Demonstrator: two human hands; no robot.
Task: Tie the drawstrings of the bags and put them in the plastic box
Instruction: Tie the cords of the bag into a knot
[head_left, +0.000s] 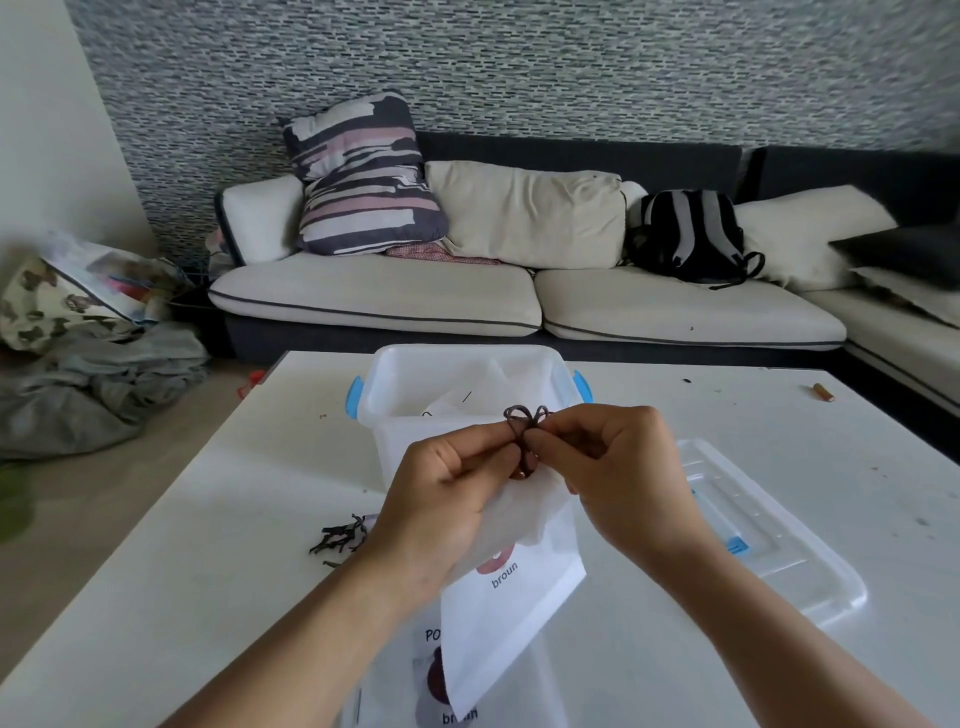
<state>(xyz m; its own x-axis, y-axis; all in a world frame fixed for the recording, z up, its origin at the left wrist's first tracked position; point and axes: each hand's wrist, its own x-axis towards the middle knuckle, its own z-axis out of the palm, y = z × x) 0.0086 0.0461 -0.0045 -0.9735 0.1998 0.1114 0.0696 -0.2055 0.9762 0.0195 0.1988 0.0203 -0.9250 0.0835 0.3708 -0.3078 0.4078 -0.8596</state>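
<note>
A white table (649, 613) filled the near part of the room, with a few dark specks and a small brown stub (823, 392) near its far right edge. Above it the left hand (441, 499) and right hand (618, 478) each pinched a loop of the dark drawstring (525, 418) of a white bag (514, 587), which hung from them just near of the clear box (395, 447). The box stood at the table's middle, white bags inside, its lid (769, 540) lying flat to the right. Another bag (415, 686) lay on the near edge, and a bunch of cords (337, 538) lay to the left. Beyond stood a cream sofa (374, 301) with a striped pillow (358, 176) and a backpack (685, 234), against a mottled wall (519, 67); crumpled cloth (93, 384) lay on the floor at far left.
</note>
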